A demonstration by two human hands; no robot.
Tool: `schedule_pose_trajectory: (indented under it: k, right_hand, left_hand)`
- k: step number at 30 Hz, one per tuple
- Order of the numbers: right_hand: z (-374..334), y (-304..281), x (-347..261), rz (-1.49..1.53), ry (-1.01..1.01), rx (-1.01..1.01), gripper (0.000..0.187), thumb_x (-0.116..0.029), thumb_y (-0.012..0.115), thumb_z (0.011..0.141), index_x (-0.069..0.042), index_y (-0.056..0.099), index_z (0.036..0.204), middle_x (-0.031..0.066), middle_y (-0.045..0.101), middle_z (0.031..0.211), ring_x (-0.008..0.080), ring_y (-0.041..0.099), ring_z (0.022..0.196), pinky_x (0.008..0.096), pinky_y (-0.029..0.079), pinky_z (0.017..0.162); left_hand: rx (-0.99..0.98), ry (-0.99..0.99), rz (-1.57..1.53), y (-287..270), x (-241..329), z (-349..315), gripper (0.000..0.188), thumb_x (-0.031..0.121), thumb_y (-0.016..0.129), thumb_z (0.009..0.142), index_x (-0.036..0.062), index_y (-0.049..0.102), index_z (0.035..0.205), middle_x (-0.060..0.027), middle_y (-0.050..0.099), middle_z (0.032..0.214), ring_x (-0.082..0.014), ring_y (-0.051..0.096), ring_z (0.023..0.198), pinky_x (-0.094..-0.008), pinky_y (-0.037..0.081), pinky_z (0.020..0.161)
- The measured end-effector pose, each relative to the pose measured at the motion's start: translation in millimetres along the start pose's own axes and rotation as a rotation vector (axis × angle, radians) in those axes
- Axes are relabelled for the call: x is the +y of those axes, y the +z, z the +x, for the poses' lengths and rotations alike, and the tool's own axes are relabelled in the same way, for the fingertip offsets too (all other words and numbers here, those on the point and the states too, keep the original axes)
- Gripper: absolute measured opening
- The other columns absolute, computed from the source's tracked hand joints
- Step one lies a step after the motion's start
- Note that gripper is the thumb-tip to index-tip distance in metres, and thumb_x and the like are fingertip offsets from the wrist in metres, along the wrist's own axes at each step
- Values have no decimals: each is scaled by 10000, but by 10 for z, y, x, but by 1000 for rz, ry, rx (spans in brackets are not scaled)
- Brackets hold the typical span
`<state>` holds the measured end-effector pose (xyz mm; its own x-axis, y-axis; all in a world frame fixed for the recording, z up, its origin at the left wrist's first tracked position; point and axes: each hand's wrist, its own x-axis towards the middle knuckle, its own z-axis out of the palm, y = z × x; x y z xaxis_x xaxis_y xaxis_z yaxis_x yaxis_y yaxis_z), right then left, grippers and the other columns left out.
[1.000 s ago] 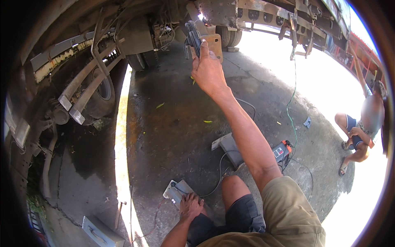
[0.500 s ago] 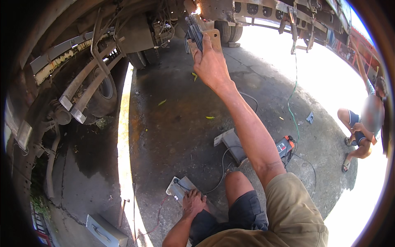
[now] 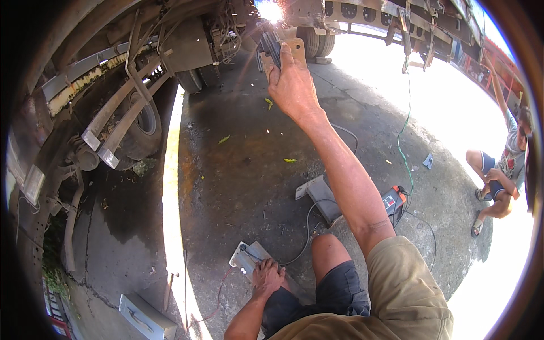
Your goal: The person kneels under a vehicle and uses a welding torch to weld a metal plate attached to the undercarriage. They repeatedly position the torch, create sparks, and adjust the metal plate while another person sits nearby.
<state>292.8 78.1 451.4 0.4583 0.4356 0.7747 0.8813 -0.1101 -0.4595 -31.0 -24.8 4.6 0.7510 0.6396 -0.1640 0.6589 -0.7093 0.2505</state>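
Note:
My right hand reaches far forward under the truck, closed round a dark ridged tool, its index finger laid along the top. Beside that tool is a brown plate with a hole; whether the hand also grips it, I cannot tell. Just beyond burns a bright welding arc, throwing sparks. My left hand lies over my left knee with fingers draped forward, near a grey metal bracket. On this bracket sits a dark round end of a cable.
A second grey metal piece and an orange-and-grey machine with cables lie by my right arm. A green cord crosses the floor. The truck frame overhangs the left. Another person squats at right. A metal box lies lower left.
The glow past my right hand has flared into a large bright arc with flying sparks. Both hands stay almost in place. The person at right appears to have moved their head.

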Motion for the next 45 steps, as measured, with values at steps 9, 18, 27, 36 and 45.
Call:
schedule_pose_trajectory:
  k: [9, 18, 27, 36, 45]
  right_hand:
    - [-3, -76, -74, 25, 39, -39, 636, -209, 572, 1017, 79, 382, 1552, 355, 650, 1153, 514, 692, 1031, 577, 565, 895]
    - [16, -66, -59, 17, 29, -22, 632, -213, 579, 1013, 79, 393, 1542, 350, 654, 1142, 515, 696, 1012, 577, 566, 885]
    - [43, -66, -44, -11, 7, -2, 622, -203, 585, 1005, 72, 400, 1531, 345, 670, 1128, 517, 706, 989, 579, 572, 862]
    - [53, -76, -58, -7, 4, -1, 606, -211, 581, 1014, 70, 399, 1519, 343, 691, 1084, 524, 714, 944, 591, 577, 830]
    - [89, -116, -74, -21, 45, -52, 612, -210, 562, 1019, 51, 386, 1543, 348, 695, 1093, 527, 714, 953, 588, 579, 841]
  left_hand:
    - [-26, 2, 0, -86, 23, -13, 539, 445, 523, 1036, 40, 668, 1361, -145, 560, 1528, -301, 438, 1488, -549, 246, 1280]
    - [-28, 2, -6, -84, 25, -9, 546, 451, 516, 1039, 37, 667, 1362, -150, 558, 1529, -300, 428, 1496, -549, 238, 1283]
    - [-21, 3, -10, -78, 21, -8, 555, 447, 518, 1036, 32, 666, 1373, -150, 561, 1524, -304, 432, 1488, -552, 237, 1282]
    - [-10, -1, -42, -58, 13, -16, 556, 439, 528, 1029, 23, 661, 1374, -158, 558, 1519, -312, 426, 1490, -557, 219, 1289]
    - [-11, -4, -59, -35, 7, -5, 549, 437, 530, 1030, 21, 665, 1361, -155, 553, 1519, -303, 423, 1489, -560, 209, 1292]
